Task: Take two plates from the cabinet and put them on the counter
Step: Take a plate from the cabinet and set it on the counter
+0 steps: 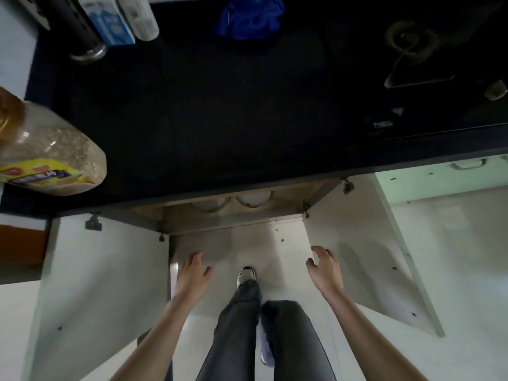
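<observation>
Under the black counter [220, 119] the cabinet [236, 218] stands with both doors swung out. Inside, just below the counter's edge, the rims of two white plates [210, 206] [254, 200] show side by side; the rest of them is hidden. My left hand [192, 273] hangs in front of the opening by the left door [104, 284], fingers apart and empty. My right hand [324, 266] hangs by the right door [362, 257], fingers spread and curled, holding nothing. Both hands are below and apart from the plates.
A clear jar [46, 155] with a yellow label lies at the counter's left edge. Bottles and a blue-white carton [110, 20] stand at the back left, a blue cloth [250, 17] at the back. A stove burner [409, 42] is at the right. My legs and a shoe [246, 276] stand on the floor.
</observation>
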